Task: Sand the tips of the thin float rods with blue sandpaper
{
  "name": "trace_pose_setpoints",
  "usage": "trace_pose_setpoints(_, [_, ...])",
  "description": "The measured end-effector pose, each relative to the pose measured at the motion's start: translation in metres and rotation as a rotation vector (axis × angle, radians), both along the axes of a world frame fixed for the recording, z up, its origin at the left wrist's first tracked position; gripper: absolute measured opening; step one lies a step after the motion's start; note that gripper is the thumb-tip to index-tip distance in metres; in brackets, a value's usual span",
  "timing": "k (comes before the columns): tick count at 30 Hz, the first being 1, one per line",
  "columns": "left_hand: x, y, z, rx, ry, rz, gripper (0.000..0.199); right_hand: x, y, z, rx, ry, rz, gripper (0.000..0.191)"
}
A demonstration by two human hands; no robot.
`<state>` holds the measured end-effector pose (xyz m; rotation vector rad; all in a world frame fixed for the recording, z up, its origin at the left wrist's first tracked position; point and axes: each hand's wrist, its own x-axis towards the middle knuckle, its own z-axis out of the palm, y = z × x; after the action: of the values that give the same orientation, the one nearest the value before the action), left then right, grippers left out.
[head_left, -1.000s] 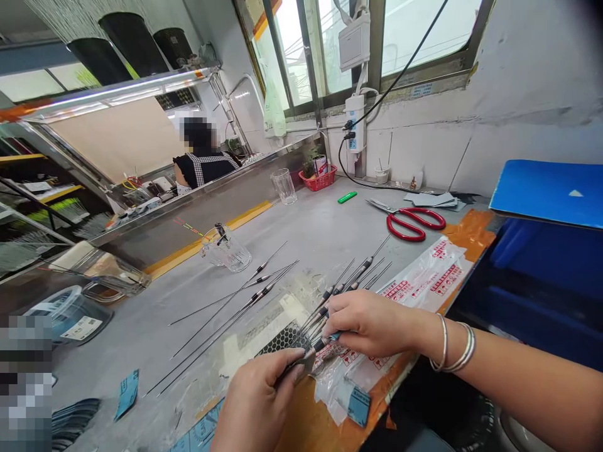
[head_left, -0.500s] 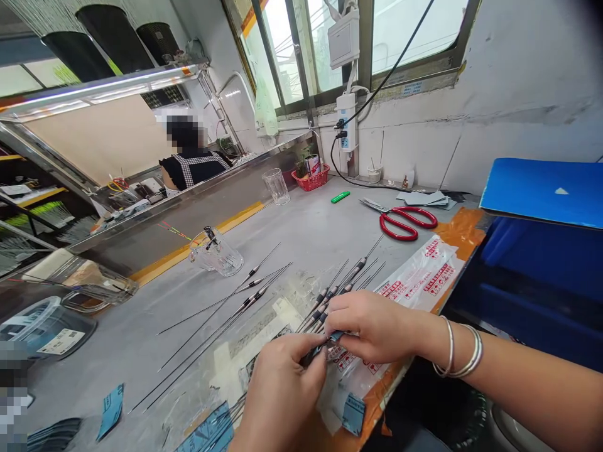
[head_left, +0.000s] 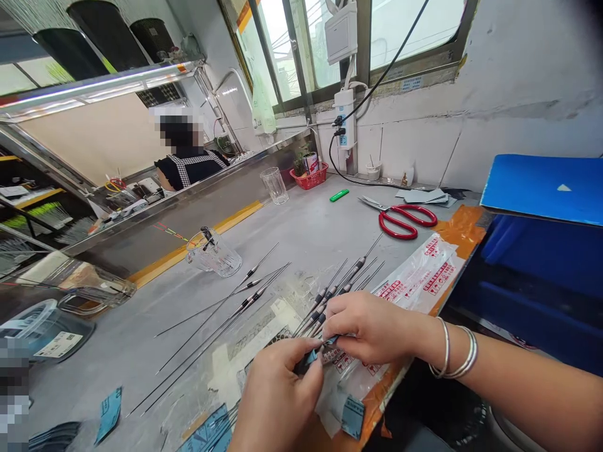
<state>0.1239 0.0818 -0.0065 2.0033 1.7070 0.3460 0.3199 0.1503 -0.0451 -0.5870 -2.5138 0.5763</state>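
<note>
Your left hand point(head_left: 282, 389) has its thumb and forefinger nearly closed on a small blue-and-dark piece point(head_left: 311, 357), mostly hidden by the fingers; its full shape cannot be made out. Your right hand point(head_left: 365, 326), beside it, pinches a blue strip point(head_left: 331, 341), of which only an edge shows. Behind the right hand, which covers their near ends, lies a bundle of dark-banded rods point(head_left: 316, 314). Loose rods point(head_left: 226, 320) lie crossed on the grey table point(head_left: 188, 320), left of the bundle. The clear tub point(head_left: 56, 336) is cut off at the left edge.
</note>
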Motion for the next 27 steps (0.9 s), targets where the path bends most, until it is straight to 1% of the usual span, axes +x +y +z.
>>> trace_pose_setpoints(6, [-0.024, -0.01, 0.001, -0.002, 0.029, -0.052, 0.023, -0.002, -0.001, 0.0, -0.051, 0.068, 0.009, 0.018])
trace_pose_setpoints(10, [-0.028, -0.012, -0.001, 0.0, 0.05, -0.063, 0.025, -0.004, -0.002, 0.003, -0.058, 0.057, 0.017, 0.019])
trace_pose_setpoints(14, [-0.026, -0.011, -0.002, -0.01, 0.064, -0.085, 0.029, -0.003, -0.002, 0.003, -0.045, 0.04, 0.019, 0.018])
trace_pose_setpoints(20, [-0.021, -0.009, 0.003, -0.041, 0.07, -0.094, 0.029, -0.001, -0.001, -0.001, -0.046, 0.052, 0.012, 0.017])
trace_pose_setpoints(24, [-0.012, -0.005, 0.005, -0.053, 0.074, -0.088, 0.029, 0.0, 0.0, -0.001, -0.047, 0.054, 0.019, 0.017])
trace_pose_setpoints(27, [0.0, -0.001, 0.006, -0.048, 0.09, -0.071, 0.028, 0.002, 0.001, -0.001, -0.032, 0.049, 0.004, 0.018])
